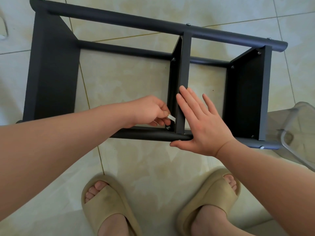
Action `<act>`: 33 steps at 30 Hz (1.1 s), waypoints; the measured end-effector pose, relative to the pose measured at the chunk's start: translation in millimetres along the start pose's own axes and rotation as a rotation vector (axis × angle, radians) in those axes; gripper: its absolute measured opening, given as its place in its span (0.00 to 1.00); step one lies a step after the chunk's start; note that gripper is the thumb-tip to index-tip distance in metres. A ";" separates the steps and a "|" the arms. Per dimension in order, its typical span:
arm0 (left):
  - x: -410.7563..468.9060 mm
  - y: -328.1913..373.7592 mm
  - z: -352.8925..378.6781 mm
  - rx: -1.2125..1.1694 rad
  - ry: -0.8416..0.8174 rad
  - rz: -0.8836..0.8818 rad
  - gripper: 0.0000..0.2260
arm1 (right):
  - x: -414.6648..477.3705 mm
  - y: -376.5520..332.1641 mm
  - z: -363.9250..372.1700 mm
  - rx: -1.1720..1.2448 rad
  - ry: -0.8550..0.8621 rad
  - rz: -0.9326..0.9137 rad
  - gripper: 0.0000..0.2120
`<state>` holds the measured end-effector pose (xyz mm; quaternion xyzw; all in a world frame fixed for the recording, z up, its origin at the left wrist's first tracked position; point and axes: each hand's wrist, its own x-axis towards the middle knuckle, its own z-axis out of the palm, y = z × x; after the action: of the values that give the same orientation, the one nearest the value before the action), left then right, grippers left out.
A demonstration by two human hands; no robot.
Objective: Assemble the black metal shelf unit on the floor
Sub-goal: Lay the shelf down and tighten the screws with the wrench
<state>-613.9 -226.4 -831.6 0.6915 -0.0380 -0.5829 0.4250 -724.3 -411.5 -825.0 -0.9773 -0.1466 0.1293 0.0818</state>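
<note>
Beige tile floor [136,159], thin grout lines. On it, black metal shelf unit [51,68], laid on its side across upper and centre frame; tubes running left-right, three panels on edge betw. them. At centre frame, left hand [151,110]: fingers curled, pinching small flat pale tool [171,117] (type not clear) just above bolt [168,127] at lower corner of middle panel [185,65]. Just right of it, right hand [202,125]: fingers straight and spread, laid flat against middle panel edge, thumb along near tube [150,134], gripping nothing. Beige slippers [105,206] at bottom of frame. Clear plastic item [298,133] at right edge, close to shelf end.
</note>
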 end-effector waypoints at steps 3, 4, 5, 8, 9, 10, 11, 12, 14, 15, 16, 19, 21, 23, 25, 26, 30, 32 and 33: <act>-1.0 -1.3 -0.8 0.038 -0.011 0.010 0.08 | 0.2 0.4 0.2 -0.005 -0.003 -0.002 0.55; -1.5 -1.6 -1.2 0.054 -0.012 0.015 0.09 | 0.2 0.4 0.3 -0.006 -0.002 -0.001 0.55; -2.0 -1.8 -1.4 0.072 -0.013 0.022 0.09 | 0.0 0.4 0.4 -0.006 0.000 0.000 0.55; -3.3 -2.4 -3.3 0.139 -0.019 0.050 0.09 | 0.1 0.2 1.0 -0.009 -0.001 -0.001 0.55; -3.7 -2.6 -3.9 0.164 -0.021 0.062 0.09 | 0.1 0.1 1.1 -0.010 -0.001 0.000 0.55; -4.0 -2.7 -4.5 0.187 -0.021 0.074 0.09 | 0.1 0.2 1.1 -0.009 -0.001 0.000 0.55; -4.3 -2.9 -4.9 0.204 -0.022 0.085 0.10 | 0.0 0.3 1.0 -0.010 -0.001 0.001 0.55; -4.7 -3.0 -5.2 0.216 -0.026 0.094 0.10 | 0.0 0.3 0.8 -0.010 -0.002 0.000 0.55; -5.5 -3.7 -5.7 0.233 -0.038 0.103 0.10 | 0.0 0.3 0.7 -0.010 -0.001 -0.001 0.55; -5.7 -4.2 -5.9 0.243 -0.045 0.104 0.09 | 0.0 0.2 0.7 -0.010 -0.001 -0.001 0.55; -5.9 -4.7 -6.4 0.254 -0.050 0.104 0.09 | 0.0 0.2 0.7 -0.010 -0.001 -0.001 0.54; -6.0 -5.4 -7.2 0.282 -0.064 0.103 0.09 | 0.0 0.2 0.5 -0.007 -0.002 0.001 0.54; -6.1 -5.5 -7.1 0.296 -0.076 0.094 0.08 | 0.0 0.2 0.3 -0.003 -0.006 0.003 0.55; -6.0 -6.0 -7.5 0.314 -0.090 0.082 0.08 | 0.0 0.2 0.2 -0.002 -0.010 0.004 0.55; -5.9 -7.2 -8.6 0.368 -0.101 0.078 0.09 | 0.1 0.1 0.2 -0.003 -0.012 0.004 0.55; -6.1 -7.9 -9.1 0.403 -0.101 0.075 0.09 | 0.2 0.0 0.1 -0.001 -0.012 0.004 0.55; -7.6 -10.5 -9.4 0.462 -0.100 0.070 0.08 | 0.3 0.1 -0.5 0.001 -0.019 0.006 0.55; -7.6 -11.5 -8.8 0.466 -0.086 0.077 0.08 | 0.1 0.1 -0.1 0.011 -0.011 0.004 0.55; -7.3 -11.7 -8.7 0.466 -0.080 0.081 0.08 | 0.1 0.2 0.1 0.015 -0.006 0.003 0.55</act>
<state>-614.1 -210.3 -833.6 0.7454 -0.2161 -0.5675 0.2750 -724.2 -411.6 -825.2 -0.9765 -0.1445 0.1332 0.0887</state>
